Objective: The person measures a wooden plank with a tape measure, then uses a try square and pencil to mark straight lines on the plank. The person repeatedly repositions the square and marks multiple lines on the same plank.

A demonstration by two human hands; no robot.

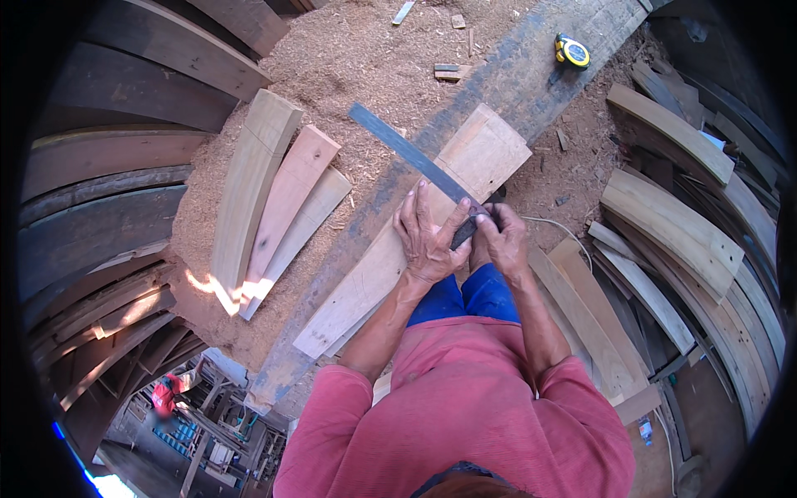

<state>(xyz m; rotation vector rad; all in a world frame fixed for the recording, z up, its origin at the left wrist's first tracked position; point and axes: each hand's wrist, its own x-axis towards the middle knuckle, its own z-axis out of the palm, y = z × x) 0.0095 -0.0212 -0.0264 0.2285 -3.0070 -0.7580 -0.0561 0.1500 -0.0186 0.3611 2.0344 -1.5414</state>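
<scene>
A pale wooden board (486,153) lies slantwise in front of me on a long, worn plank (519,79). Across it rests a try square (408,153), its metal blade pointing to the far left. The square's dark stock (463,233) sits at the board's near edge, between my hands. My left hand (429,241) lies spread on the board beside the blade, thumb stretched toward the stock. Beside the stock, my right hand (504,236) has its fingers bent into a pinch at the blade's near end. Whatever they pinch is hidden. A thin line crosses the board's far end.
A yellow and black tape measure (572,52) sits on the plank's far end. Left of the plank, several cut boards (278,199) lie on sawdust (332,54). Stacked timber (124,158) lines the left side. More boards (672,224) lie at the right.
</scene>
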